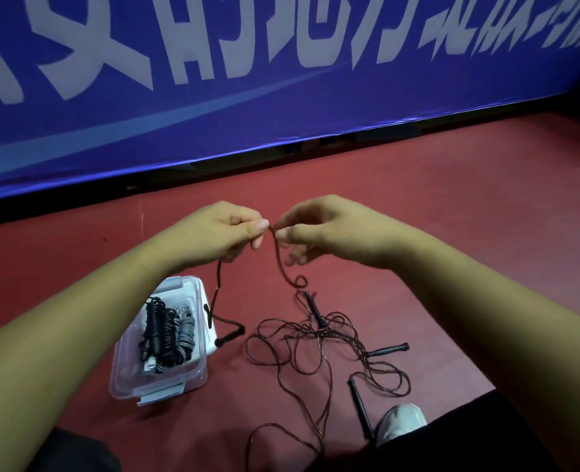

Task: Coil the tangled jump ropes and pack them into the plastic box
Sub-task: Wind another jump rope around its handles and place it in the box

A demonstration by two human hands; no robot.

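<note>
My left hand (227, 233) and my right hand (319, 233) are raised close together, both pinching the same thin dark jump rope (278, 257). Its cord hangs down from each hand. One strand drops left to black handles (229, 336) beside the box. The other strand runs down into a tangled pile of rope (315, 349) on the red floor, with several black handles (387, 350) lying in it. A clear plastic box (193, 374) stands open at lower left, holding coiled black and grey ropes (166, 332).
A blue banner wall (281, 80) with large white letters runs across the back. My white shoe (400, 424) and dark trouser legs are at the bottom edge. One long black handle (360, 407) lies beside the shoe. Red floor (468, 233) stretches to the right.
</note>
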